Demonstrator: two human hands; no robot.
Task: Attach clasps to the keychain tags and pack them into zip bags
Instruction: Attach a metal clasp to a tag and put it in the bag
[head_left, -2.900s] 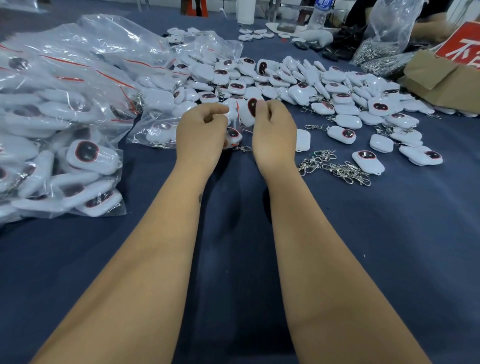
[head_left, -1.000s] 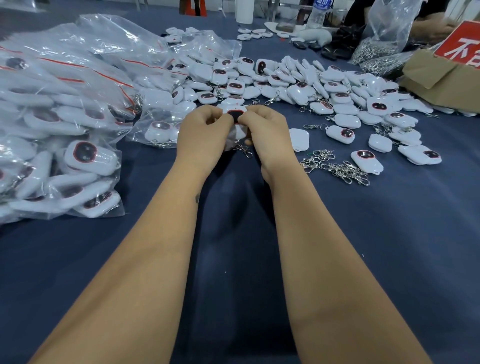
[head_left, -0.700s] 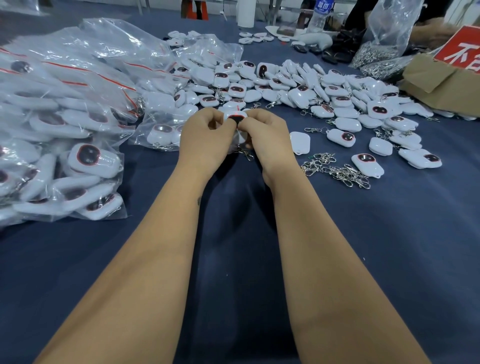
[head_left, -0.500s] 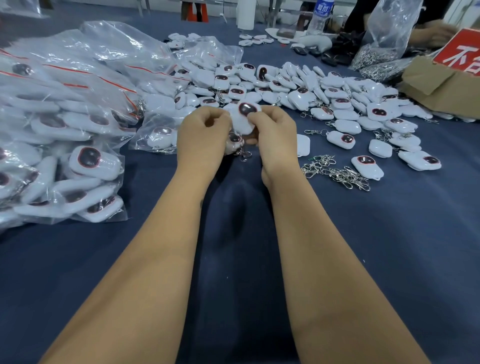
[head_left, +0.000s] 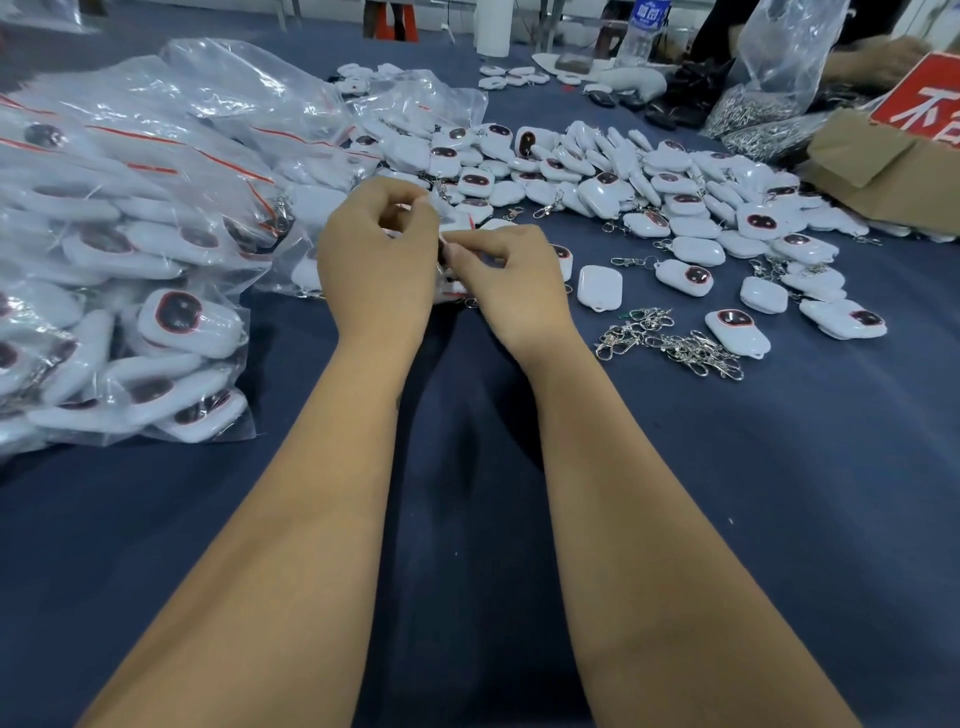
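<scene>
My left hand (head_left: 376, 260) and my right hand (head_left: 511, 278) meet over the dark blue table (head_left: 675, 519). Both pinch a small clear zip bag (head_left: 453, 287) held between them, and my hands hide most of it. My left fingertips pinch its upper edge, and my right thumb and forefinger pinch it just to the right. What the bag contains cannot be seen. Loose white keychain tags (head_left: 597, 171) with dark red-rimmed faces are heaped beyond my hands. A small heap of silver clasps (head_left: 670, 343) lies right of my right wrist.
Several filled zip bags (head_left: 130, 234) are piled along the left. A cardboard box (head_left: 883, 166) with a red sign, a clear bag of metal clasps (head_left: 769, 93) and a water bottle (head_left: 641, 26) stand at the far right. Another person's hand (head_left: 872, 62) is behind the box.
The white tag held up between my fingertips half a second ago no longer shows. My right hand has dropped lower, and both hands now pinch the bag's edge.
</scene>
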